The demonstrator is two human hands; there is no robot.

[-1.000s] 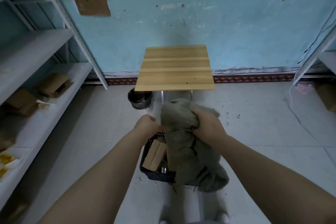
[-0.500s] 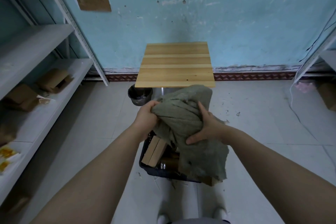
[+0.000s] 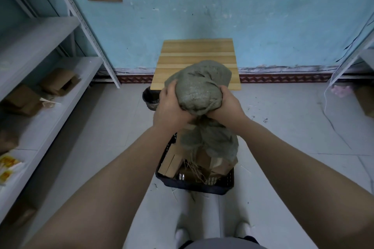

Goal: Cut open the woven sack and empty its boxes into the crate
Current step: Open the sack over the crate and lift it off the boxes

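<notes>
The grey-green woven sack (image 3: 199, 89) is bunched into a ball and held above the black plastic crate (image 3: 194, 185) on the floor. My left hand (image 3: 171, 107) grips its left side and my right hand (image 3: 226, 105) grips its right side. The sack's frayed lower end (image 3: 212, 143) hangs down into the crate. Several brown cardboard boxes (image 3: 172, 160) lie inside the crate, partly hidden by the hanging cloth.
A small wooden table (image 3: 197, 54) stands against the blue wall behind the crate, with a dark bin (image 3: 149, 99) at its left leg. White metal shelves (image 3: 40, 79) with cardboard boxes run along the left. Another shelf frame (image 3: 352, 60) is at the right. My feet are below the crate.
Both hands have lifted the sack higher and gathered it into a tighter ball. More of the boxes in the crate are now uncovered.
</notes>
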